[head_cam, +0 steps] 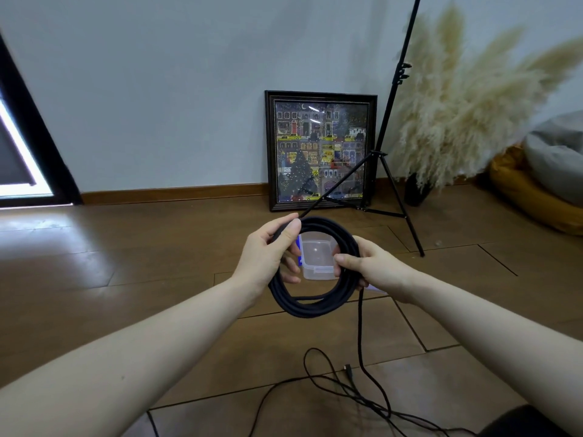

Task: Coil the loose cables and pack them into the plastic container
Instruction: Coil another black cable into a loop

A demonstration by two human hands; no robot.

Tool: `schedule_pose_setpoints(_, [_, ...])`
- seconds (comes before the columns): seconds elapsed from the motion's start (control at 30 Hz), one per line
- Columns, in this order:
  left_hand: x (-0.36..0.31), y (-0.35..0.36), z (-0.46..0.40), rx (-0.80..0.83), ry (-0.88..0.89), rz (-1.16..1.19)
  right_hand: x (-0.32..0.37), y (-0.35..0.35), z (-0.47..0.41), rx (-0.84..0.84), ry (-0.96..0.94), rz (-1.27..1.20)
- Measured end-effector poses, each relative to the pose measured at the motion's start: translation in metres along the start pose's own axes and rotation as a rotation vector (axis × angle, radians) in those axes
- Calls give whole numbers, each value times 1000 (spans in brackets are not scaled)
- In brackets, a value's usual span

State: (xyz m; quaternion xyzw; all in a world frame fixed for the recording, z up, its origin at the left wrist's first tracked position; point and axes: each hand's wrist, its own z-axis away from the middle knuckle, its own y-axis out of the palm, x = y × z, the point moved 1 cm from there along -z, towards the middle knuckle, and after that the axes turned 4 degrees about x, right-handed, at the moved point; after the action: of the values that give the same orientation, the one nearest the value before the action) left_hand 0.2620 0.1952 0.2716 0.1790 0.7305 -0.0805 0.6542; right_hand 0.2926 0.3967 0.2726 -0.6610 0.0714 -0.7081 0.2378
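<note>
L hand [268, 253] and R hand [362, 266] grip the cable coil [312, 298] (upright loop); plastic container [317, 257] lies directly beyond on the floor [126, 279], between both hands.

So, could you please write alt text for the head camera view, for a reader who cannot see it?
Two bare hands, left hand and right hand, hold a coiled black cable above a clear plastic container on a wooden floor. Its loose tail and thinner loose cables lie on the floor nearer the camera.

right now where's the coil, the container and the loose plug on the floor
coil [310, 305] head view, bottom arc of the loops
container [317, 252] head view, clear floor seen through the coil
plug [348, 369] head view, connector tip
</note>
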Motion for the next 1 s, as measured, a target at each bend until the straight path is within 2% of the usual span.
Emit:
schedule_pose_setpoints(0.27, [-1,2,2,-78,99,-118,10,7,6,-47,59,-56])
schedule_pose_setpoints(0.6, [-4,2,1,-113,88,-115,8,11,4,-32,3,-30])
schedule_pose_setpoints(0.73, [-8,-1,-2,-128,112,-102,10,5,4,-27,-78,-42])
schedule_pose_setpoints(1.0, [-11,-12,-3,-243,106,2,-9,-9,8,102,4,-48])
